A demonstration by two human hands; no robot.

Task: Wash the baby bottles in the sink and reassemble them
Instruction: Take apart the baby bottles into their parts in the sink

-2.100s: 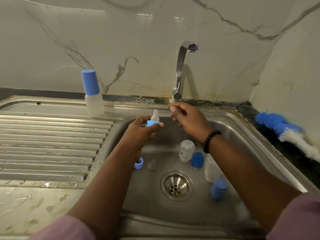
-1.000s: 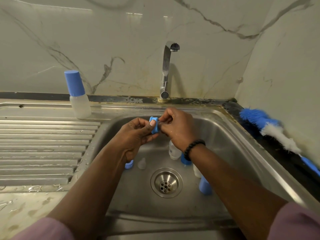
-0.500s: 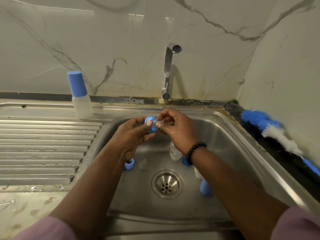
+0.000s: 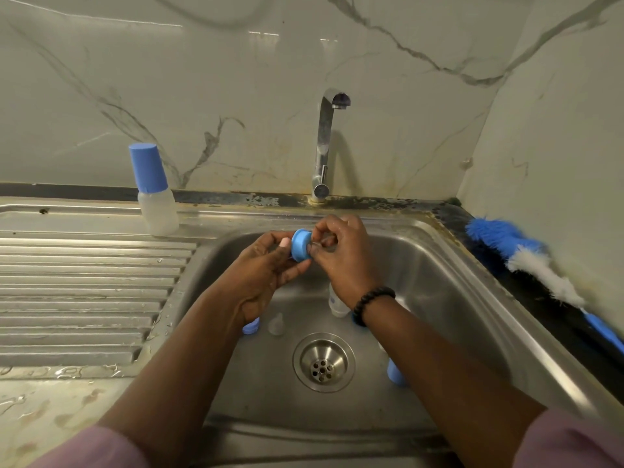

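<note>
Over the steel sink (image 4: 449, 282), my left hand (image 4: 266, 268) grips a blue bottle collar ring (image 4: 300, 245) between thumb and fingers. My right hand (image 4: 341, 255) pinches the clear teat (image 4: 319, 243) that pokes out of the ring's right side. On the sink floor lie another blue ring (image 4: 251, 327), a loose clear teat (image 4: 276, 324), a clear bottle body (image 4: 337, 304) partly behind my right wrist, and a blue cap (image 4: 394, 371) under my right forearm. An assembled bottle with blue cap (image 4: 153, 194) stands on the sink's back ledge at left.
The tap (image 4: 326, 143) stands behind the basin with no water running. A ribbed draining board (image 4: 84, 292) lies left of the basin. A blue and white bottle brush (image 4: 526, 261) lies on the dark counter at right. The drain (image 4: 323, 361) sits in the basin's middle.
The ring with its teat was upright in my left hand; now it lies sideways and my right hand has come to it and pinches the teat. Both hands have stayed above the basin.
</note>
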